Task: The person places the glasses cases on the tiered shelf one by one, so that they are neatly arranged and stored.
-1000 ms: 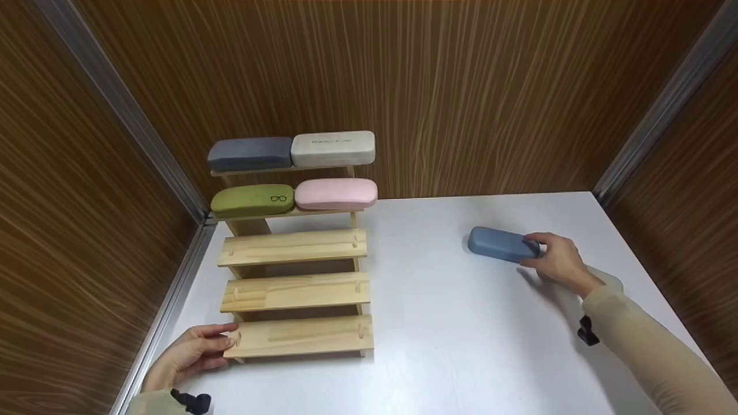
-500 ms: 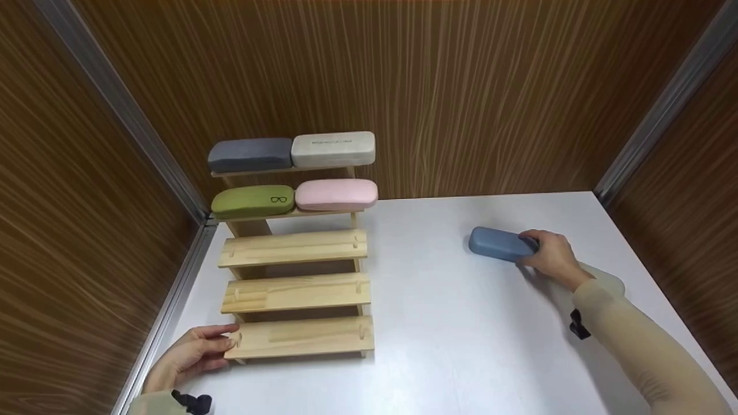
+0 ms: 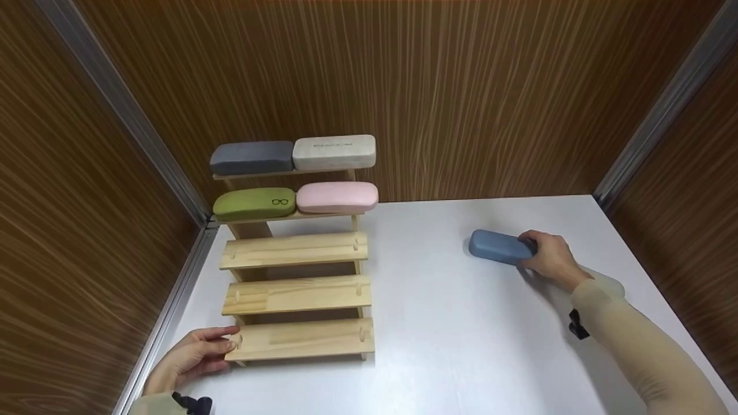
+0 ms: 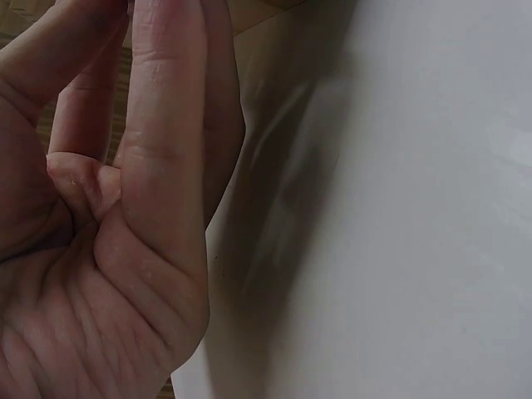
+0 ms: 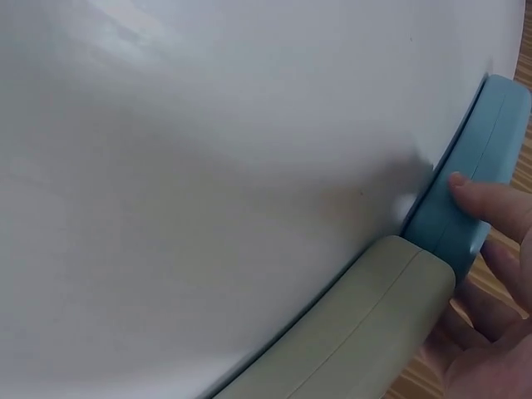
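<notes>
The right hand (image 3: 550, 256) pinches a blue glasses case (image 3: 497, 246) on the white table (image 3: 426, 323); a grey-green case (image 5: 349, 324), partly behind the sleeve (image 3: 640, 346), lies just beside it. The left hand (image 3: 193, 353) pinches the lowest shelf of a wooden rack (image 3: 305, 294). Slate case (image 3: 252, 158) and off-white case (image 3: 334, 151) sit on top, green case (image 3: 248, 203) and pink case (image 3: 337, 197) below.

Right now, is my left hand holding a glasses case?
No, your left hand grips the end of the bottom shelf, while your right hand holds the blue case.
</notes>
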`<state>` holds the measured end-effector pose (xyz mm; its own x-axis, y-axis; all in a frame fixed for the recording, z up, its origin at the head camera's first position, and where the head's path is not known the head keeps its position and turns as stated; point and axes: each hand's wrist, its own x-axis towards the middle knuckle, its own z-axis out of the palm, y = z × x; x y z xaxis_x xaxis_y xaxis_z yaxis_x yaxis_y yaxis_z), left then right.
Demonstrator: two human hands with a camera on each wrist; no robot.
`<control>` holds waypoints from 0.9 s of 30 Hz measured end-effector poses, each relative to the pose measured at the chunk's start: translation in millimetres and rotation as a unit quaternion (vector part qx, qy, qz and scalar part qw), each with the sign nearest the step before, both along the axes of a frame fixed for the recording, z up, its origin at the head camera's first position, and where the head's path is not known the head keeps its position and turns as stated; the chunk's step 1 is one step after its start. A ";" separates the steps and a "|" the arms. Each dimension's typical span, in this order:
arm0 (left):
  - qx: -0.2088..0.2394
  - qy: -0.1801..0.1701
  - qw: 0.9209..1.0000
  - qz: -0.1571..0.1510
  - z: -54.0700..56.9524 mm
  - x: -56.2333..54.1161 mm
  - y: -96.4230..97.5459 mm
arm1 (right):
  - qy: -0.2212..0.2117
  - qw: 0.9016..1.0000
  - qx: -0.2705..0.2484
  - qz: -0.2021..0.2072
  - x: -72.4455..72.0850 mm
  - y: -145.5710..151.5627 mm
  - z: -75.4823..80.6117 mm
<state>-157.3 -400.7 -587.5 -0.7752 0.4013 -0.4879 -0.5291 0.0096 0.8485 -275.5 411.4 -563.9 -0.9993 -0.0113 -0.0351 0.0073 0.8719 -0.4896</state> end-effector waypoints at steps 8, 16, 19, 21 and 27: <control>-0.013 0.005 1.000 0.002 0.1 0.9 0.9 | -0.011 1.000 -0.006 -0.004 0.2 -1.4 4.4; -0.013 0.007 1.000 0.006 0.6 1.0 1.8 | 0.010 1.000 -0.005 0.008 2.9 -7.3 10.6; -0.007 0.004 1.000 0.006 0.8 0.8 1.4 | 0.029 0.999 0.000 0.018 5.3 -9.2 11.9; -0.007 0.005 1.000 0.006 0.9 0.9 1.5 | 0.034 0.999 -0.002 0.023 6.6 -10.4 12.6; -0.012 0.009 1.000 0.007 1.1 2.2 2.4 | 0.028 0.999 -0.015 0.027 11.7 -14.4 18.1</control>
